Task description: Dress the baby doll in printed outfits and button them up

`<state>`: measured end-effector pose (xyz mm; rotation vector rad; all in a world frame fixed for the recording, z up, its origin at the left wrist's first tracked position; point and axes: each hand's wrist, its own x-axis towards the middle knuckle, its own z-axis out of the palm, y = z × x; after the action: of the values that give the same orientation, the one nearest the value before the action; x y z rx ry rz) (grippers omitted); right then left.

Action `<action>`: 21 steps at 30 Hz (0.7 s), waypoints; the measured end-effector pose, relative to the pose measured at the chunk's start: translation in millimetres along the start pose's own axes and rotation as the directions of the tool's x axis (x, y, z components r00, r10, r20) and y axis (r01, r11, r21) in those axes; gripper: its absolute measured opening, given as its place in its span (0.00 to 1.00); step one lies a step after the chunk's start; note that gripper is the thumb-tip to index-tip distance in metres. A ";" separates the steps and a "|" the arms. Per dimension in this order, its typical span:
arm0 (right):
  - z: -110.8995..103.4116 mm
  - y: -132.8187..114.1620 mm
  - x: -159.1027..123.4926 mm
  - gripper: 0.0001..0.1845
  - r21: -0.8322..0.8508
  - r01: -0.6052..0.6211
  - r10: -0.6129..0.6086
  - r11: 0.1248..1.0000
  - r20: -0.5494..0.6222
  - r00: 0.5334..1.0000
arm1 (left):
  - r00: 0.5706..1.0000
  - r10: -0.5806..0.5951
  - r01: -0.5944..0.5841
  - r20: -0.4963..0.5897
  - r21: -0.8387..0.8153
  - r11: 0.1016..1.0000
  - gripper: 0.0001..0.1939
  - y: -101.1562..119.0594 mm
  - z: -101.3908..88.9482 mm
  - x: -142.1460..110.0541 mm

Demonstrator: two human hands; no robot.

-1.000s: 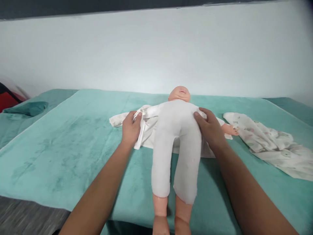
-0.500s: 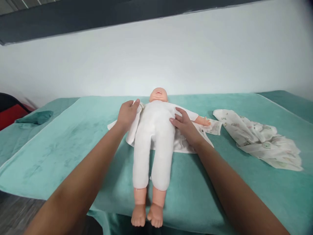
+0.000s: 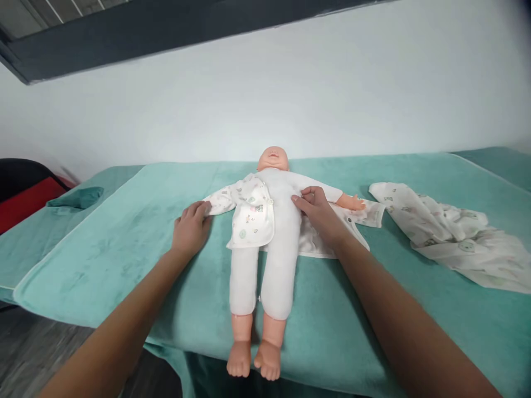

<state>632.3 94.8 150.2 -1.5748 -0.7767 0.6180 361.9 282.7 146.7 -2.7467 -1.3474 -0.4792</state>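
Note:
A baby doll (image 3: 286, 221) with a white cloth body lies on its back, feet towards me. A white printed baby shirt (image 3: 251, 221) covers the left side of its chest, with that arm inside the sleeve. The shirt's other half is spread under the doll on the right, its sleeve lying flat below the doll's bare hand. My left hand (image 3: 191, 228) is closed around the cuff end of the left sleeve; the doll's hand there is hidden. My right hand (image 3: 317, 213) rests against the right side of the doll's torso, fingers loosely bent and thumb apart.
A crumpled white printed cloth (image 3: 452, 232) lies to the right on the green bed cover (image 3: 120, 254). A white wall (image 3: 323, 99) stands behind the bed. A red and black object (image 3: 29, 199) is at the far left.
My left hand has let the shirt's front panel down over the doll's chest and moved left and down to the sleeve cuff. My right hand stays by the torso.

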 end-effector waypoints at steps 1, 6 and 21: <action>0.6 -1.5 -0.4 0.25 0.007 -0.015 0.016 1.000 -0.013 1.000 | 1.000 -0.003 0.003 0.013 0.016 1.000 0.24 -7.9 3.9 5.2; 1.9 -6.4 -1.9 0.22 0.059 -0.053 0.053 0.997 0.000 0.999 | 0.997 0.015 -0.024 0.079 0.104 0.994 0.23 -34.3 2.0 40.5; -3.0 -0.9 -0.6 0.23 -0.077 0.035 -0.030 0.996 0.067 0.997 | 0.984 -0.006 0.098 0.180 -0.508 0.856 0.25 137.0 -49.5 75.8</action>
<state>634.0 92.5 151.5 -1.6167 -0.8832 0.6244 499.5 247.0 229.0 -3.2517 -1.5235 -0.7154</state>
